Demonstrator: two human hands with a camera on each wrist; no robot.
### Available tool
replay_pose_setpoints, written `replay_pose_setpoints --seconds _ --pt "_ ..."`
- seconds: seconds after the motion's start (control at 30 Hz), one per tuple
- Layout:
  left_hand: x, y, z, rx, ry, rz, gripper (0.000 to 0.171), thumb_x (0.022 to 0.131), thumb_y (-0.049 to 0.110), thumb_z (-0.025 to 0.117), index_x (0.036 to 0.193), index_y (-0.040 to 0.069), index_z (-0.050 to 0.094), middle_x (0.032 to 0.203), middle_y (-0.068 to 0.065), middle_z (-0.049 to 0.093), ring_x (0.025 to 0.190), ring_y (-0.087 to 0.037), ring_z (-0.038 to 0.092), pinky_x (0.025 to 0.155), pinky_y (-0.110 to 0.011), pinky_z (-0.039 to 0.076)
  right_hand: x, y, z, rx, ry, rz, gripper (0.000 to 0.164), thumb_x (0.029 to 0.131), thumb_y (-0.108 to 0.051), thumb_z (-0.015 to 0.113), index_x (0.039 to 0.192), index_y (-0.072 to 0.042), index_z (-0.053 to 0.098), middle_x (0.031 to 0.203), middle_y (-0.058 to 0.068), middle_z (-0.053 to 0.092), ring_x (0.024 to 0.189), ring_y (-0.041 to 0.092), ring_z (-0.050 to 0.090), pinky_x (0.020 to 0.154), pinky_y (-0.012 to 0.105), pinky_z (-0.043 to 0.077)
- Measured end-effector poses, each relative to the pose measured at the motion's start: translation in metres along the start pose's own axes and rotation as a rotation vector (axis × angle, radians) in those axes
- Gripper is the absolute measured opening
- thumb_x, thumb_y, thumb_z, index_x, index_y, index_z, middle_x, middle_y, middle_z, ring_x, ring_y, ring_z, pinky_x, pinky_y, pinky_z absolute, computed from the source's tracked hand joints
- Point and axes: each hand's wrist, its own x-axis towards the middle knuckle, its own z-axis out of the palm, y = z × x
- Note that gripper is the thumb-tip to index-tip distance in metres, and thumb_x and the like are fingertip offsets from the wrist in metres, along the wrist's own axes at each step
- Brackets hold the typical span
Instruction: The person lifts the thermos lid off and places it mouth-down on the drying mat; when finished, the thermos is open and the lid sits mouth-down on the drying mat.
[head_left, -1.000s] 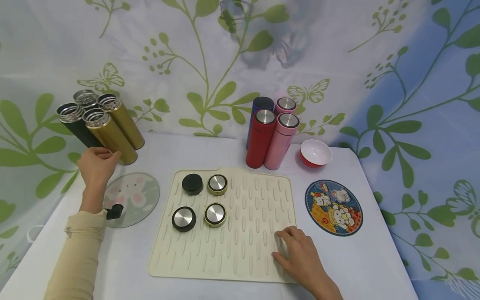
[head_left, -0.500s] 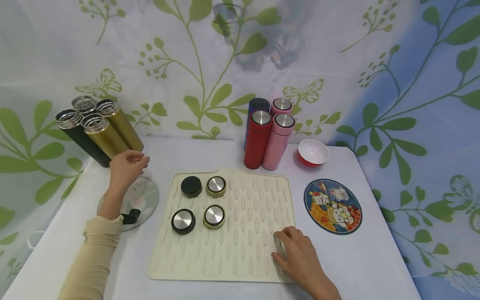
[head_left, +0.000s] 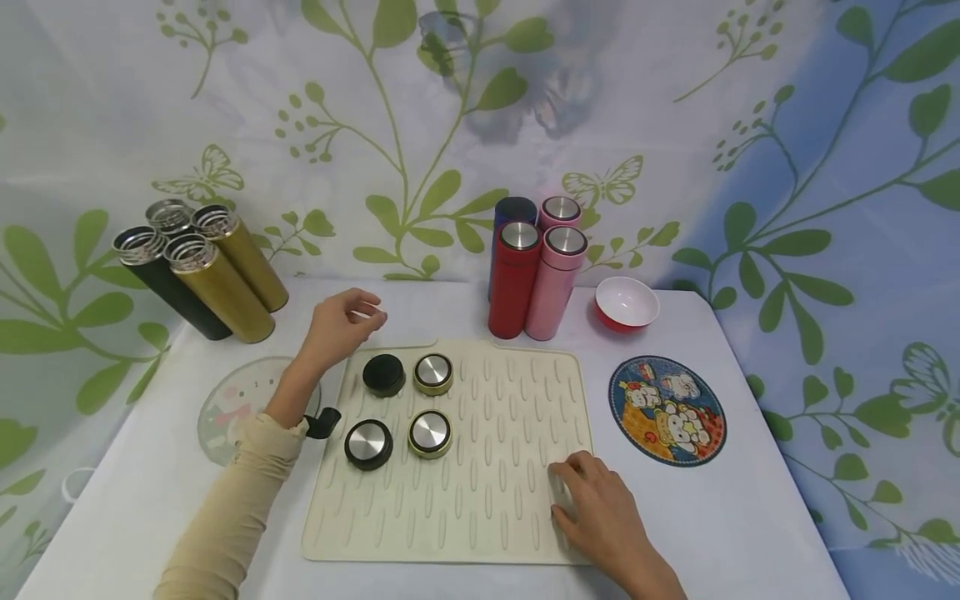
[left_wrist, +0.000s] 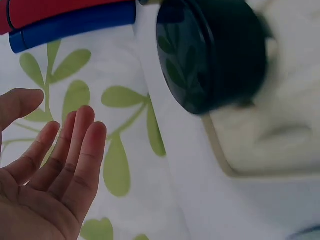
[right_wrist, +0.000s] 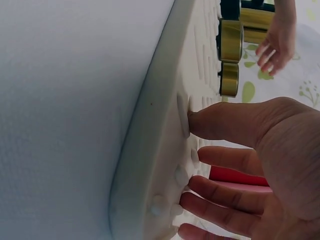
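My left hand (head_left: 342,327) hovers near the back left corner of the cream ridged mat (head_left: 495,500), fingers loosely bent around nothing. Closest to it on the mat is a plain black bottle cap (head_left: 384,375); the left wrist view shows this cap (left_wrist: 215,55) large beside the hand. A gold-rimmed cap (head_left: 433,373), another gold-rimmed cap (head_left: 430,433) and a black cap with a silver top (head_left: 368,443) lie nearby. Fingertips of my right hand (head_left: 600,512) rest on the mat's right side, and it holds nothing.
Several uncapped bottles, among them a gold one (head_left: 225,292), stand at the back left. Capped bottles, including a red one (head_left: 514,283) and a pink one (head_left: 555,283), stand behind the mat. Right of them are a bowl (head_left: 627,303) and a round cartoon placemat (head_left: 667,411); a pale placemat (head_left: 232,408) lies left.
My left hand has moved right, from the uncapped bottles to the mat's back left corner, its fingers loosening. My right hand has stayed in place.
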Motion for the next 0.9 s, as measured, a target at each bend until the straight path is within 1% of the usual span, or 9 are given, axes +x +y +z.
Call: replay_pose_setpoints --seconds 0.17,0.3,0.47,0.63,0.83,0.9 --pt "0.009 0.014 0.018 -0.033 -0.017 0.021 0.033 0.092 0.019 0.073 0.119 0.003 0.065 0.104 -0.015 0.072 0.093 -0.03 0.07 0.076 -0.043 0.054 -0.001 0.003 0.002 0.006 0.005 0.001 0.048 0.069 -0.021 0.091 0.113 -0.014 0.073 0.105 -0.001 0.056 0.091 0.014 0.053 0.066 0.033 0.053" --pt "0.017 0.027 0.032 -0.066 -0.04 0.035 0.04 0.091 0.019 0.074 0.126 0.003 0.061 0.11 -0.017 0.071 0.102 -0.031 0.068 0.084 -0.047 0.053 -0.002 0.005 0.003 -0.003 0.022 -0.007 0.048 0.068 -0.021 0.092 0.112 -0.014 0.073 0.105 -0.001 0.055 0.091 0.016 0.053 0.066 0.034 0.053" --pt "0.029 0.043 0.05 -0.105 -0.073 0.074 0.047 0.09 0.018 0.074 0.132 0.004 0.058 0.118 -0.019 0.068 0.11 -0.032 0.065 0.089 -0.047 0.052 -0.002 0.007 0.004 0.005 0.038 -0.026 0.049 0.067 -0.02 0.092 0.111 -0.014 0.073 0.105 -0.001 0.055 0.091 0.016 0.053 0.067 0.034 0.053" --pt "0.04 0.059 0.07 -0.157 -0.101 0.105 0.049 0.089 0.015 0.075 0.134 0.004 0.056 0.118 -0.017 0.067 0.112 -0.034 0.064 0.089 -0.045 0.053 -0.002 0.007 0.006 0.023 0.044 -0.028 0.049 0.066 -0.02 0.094 0.111 -0.015 0.073 0.104 -0.002 0.056 0.091 0.014 0.054 0.069 0.033 0.053" --pt "0.053 0.076 0.098 -0.172 -0.124 0.12 0.058 0.087 0.016 0.076 0.138 0.005 0.051 0.123 -0.015 0.064 0.116 -0.031 0.061 0.091 -0.045 0.052 -0.003 0.006 0.005 0.04 0.06 -0.012 0.049 0.065 -0.02 0.094 0.109 -0.015 0.073 0.104 -0.002 0.057 0.092 0.014 0.054 0.07 0.034 0.053" --pt "0.058 0.08 0.106 -0.171 -0.124 0.125 0.062 0.086 0.017 0.077 0.14 0.004 0.048 0.126 -0.017 0.062 0.118 -0.032 0.059 0.093 -0.046 0.051 -0.002 0.006 0.005 0.048 0.062 -0.006 0.049 0.065 -0.021 0.094 0.109 -0.016 0.073 0.104 -0.003 0.057 0.093 0.015 0.055 0.072 0.034 0.053"
